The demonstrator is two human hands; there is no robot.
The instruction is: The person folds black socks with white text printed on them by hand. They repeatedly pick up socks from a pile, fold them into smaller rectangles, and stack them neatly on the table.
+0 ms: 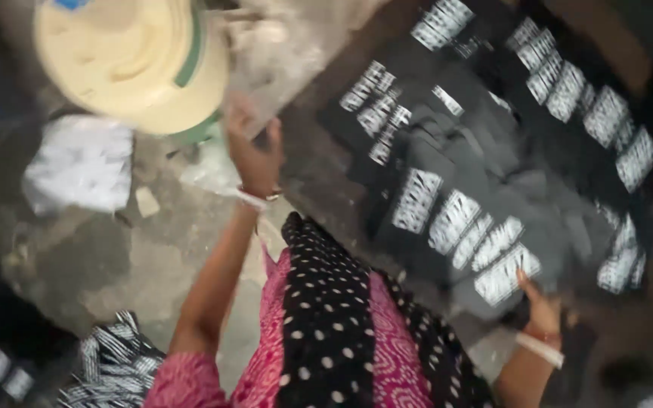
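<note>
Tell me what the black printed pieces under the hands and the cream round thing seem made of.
Black pieces with white printed patches: probably soft matte fabric, since they fold and wrinkle. Cream round object with a green edge: likely moulded plastic, smooth and rigid-looking, though blur leaves it open. The right hand touches the fabric.

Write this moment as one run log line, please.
left hand: on edge of work surface | right hand: touching black printed cloth | cream round lid: beside left hand

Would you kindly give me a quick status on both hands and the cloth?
Left hand on the table edge. Right hand pressing the near edge of the black printed cloth. Cloth spread flat; cream hat lies left, apart.
</note>
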